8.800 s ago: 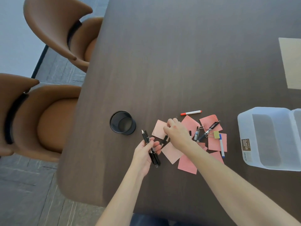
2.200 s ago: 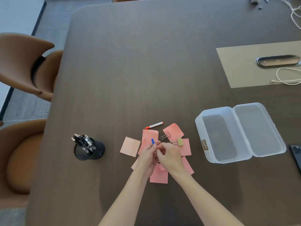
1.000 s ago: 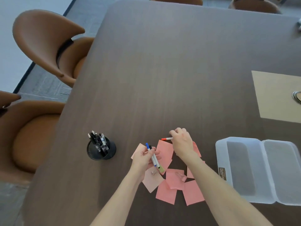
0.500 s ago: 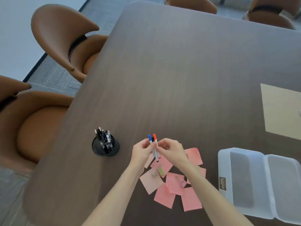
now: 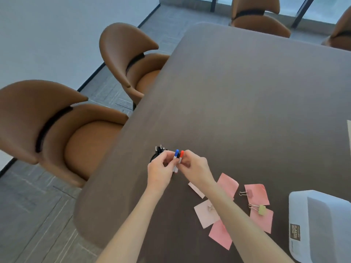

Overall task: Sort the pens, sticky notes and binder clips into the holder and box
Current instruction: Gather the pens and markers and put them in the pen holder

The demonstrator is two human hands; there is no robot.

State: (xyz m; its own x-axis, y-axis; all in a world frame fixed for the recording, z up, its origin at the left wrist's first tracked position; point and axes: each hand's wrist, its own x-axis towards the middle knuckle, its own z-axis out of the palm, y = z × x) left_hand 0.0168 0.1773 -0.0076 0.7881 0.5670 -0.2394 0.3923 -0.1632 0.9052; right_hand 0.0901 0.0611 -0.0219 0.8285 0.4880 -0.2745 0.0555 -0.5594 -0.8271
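Beside the holder (image 5: 158,154) | both hands pinch two pens (image 5: 178,160), caps up, near upright | left hand (image 5: 161,170) nearer the holder, its fingers touching it | right hand (image 5: 193,168) just beyond the pens | sticky notes (image 5: 256,194) further off on counter (image 5: 247,101).

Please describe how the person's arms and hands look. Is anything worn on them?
The left hand and the right hand are bare, without gloves. No ring, watch or bracelet is visible. Both forearms are bare too; no sleeve shows within the frame.

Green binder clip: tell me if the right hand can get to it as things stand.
Probably not right away: the right hand is pinching the pens with the left hand. The green binder clip itself lies uncovered.
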